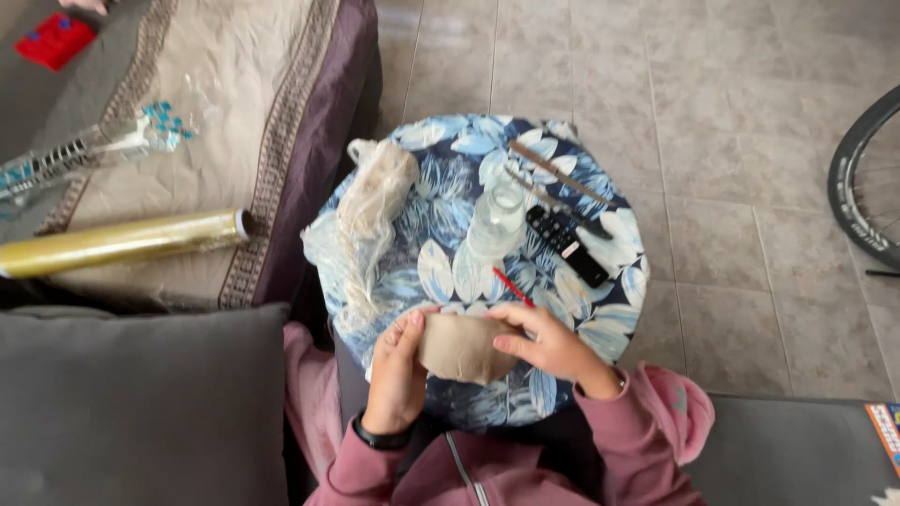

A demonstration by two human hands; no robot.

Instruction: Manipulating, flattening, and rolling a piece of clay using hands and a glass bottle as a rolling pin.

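Observation:
Both my hands hold a flat slab of tan clay (461, 348) over the near edge of a round stool (441, 272) covered in blue leaf-print cloth. My left hand (396, 370) grips the slab's left end, thumb up against it. My right hand (548, 345) pinches the right end. A red stick (513, 287) lies just beyond my right fingers. Farther back stand a clear plastic bottle (497, 221), a black remote control (566, 245) and thin wooden sticks (561, 174). A lump of clay in a clear plastic bag (372, 201) lies at the stool's left.
A sofa with a beige patterned throw (234, 112) is at the left, with a gold foil roll (122, 243) and a red block (54, 40) on it. A grey cushion (141, 403) is at near left. A bicycle wheel (862, 178) stands on the tiled floor at right.

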